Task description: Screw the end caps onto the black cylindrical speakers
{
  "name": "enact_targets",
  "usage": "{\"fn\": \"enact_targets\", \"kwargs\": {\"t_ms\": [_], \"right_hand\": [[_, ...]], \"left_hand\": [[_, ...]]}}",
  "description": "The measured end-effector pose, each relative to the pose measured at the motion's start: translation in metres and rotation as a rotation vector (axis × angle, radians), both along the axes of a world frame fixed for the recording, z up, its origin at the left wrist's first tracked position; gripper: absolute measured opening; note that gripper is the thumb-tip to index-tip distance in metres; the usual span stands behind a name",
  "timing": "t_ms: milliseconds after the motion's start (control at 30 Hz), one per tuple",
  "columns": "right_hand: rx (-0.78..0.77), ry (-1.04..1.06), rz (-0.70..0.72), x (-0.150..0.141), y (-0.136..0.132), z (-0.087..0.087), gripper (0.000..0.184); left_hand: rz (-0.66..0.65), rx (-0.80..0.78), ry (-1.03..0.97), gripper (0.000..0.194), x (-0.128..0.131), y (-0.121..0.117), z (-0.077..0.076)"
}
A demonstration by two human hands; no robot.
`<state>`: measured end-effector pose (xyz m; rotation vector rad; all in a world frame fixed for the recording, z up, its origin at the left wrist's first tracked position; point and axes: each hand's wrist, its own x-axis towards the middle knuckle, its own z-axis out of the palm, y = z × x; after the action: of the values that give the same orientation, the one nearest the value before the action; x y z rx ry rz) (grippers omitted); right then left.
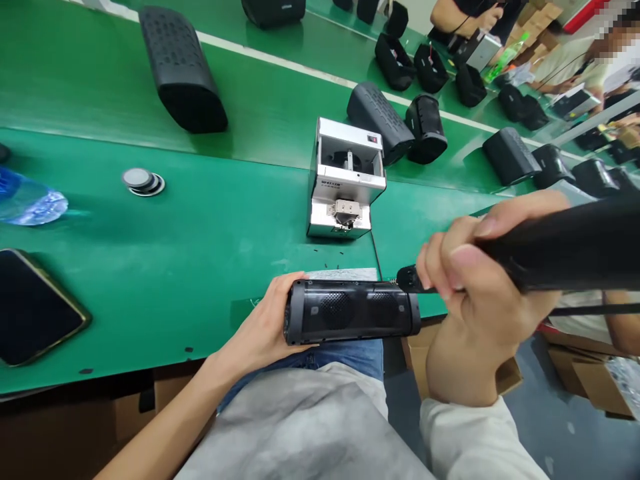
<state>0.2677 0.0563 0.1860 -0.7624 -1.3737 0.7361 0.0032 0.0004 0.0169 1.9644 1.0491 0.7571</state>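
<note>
left hand [273, 317] curls round the left end of a black speaker casing [361, 313] at the green table [200, 260]'s near edge, right hand [480, 267] wraps a black screwdriver [575, 247]; casing looks stiff, moderately heavy, slick-faced, best gripped by its end caps.

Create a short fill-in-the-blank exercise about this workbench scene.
1. The electric screwdriver is in the ____ hand.
2. The left hand holds a speaker housing colored ____.
3. The silver screw feeder stands on a ____ work surface.
4. The smartphone lies nearest the picture's ____ edge.

Missing words: right; black; green; left.
</note>
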Motion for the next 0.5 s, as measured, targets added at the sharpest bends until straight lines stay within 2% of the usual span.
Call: {"fn": "enact_targets", "kwargs": {"t_ms": [133,300,367,433,500], "right_hand": [[0.029,-0.122,0.152,-0.001,0.003,-0.002,0.034],[0.061,-0.085,0.070,0.002,0.011,-0.015,0.030],[0.089,-0.071,0.087,0.003,0.013,-0.018,0.029],[0.091,-0.072,0.141,0.007,0.014,-0.014,0.029],[0.051,-0.087,0.140,0.013,0.013,-0.002,0.035]], "left_hand": [[0.005,-0.033,0.003,0.104,-0.001,0.000,0.000],[0.000,-0.050,-0.006,0.105,-0.001,0.001,-0.001],[-0.002,-0.032,-0.010,0.106,0.000,0.002,-0.001],[-0.005,0.002,-0.019,0.106,0.000,0.001,-0.002],[-0.010,0.045,-0.033,0.105,0.000,0.001,-0.003]]}}
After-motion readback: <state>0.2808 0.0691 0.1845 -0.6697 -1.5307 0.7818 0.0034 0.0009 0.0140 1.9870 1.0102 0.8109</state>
